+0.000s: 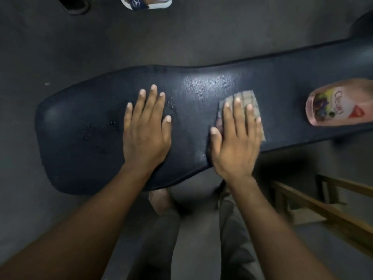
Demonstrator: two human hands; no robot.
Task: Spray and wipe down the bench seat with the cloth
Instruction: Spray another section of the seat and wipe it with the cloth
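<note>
A long, dark navy padded bench seat (201,93) with a smooth vinyl skin runs from the lower left toward the upper right; this is the surface carrying everything. The left hand (146,130) lies flat on it, fingers straight and slightly spread, palm down toward the near edge of the wider left end. Small droplets of liquid (94,134) glisten on the surface just left of that hand, with a few more beside its fingertips.

The right hand (236,142) also lies flat with straight fingers, pressing a small grey checked cloth (245,99) against the surface; the cloth shows beyond the fingertips and along the outer side of the hand. The two hands are apart, side by side, neither curled round anything.

Near the right end of the surface a pink plastic bottle (339,104) with a printed label lies on its side, well apart from the cloth.

Below the near edge, the person's trousered legs (238,239) stand on the grey floor (40,47), and a wooden frame (323,207) sits at the right. A sandal (145,3) shows at the top.
</note>
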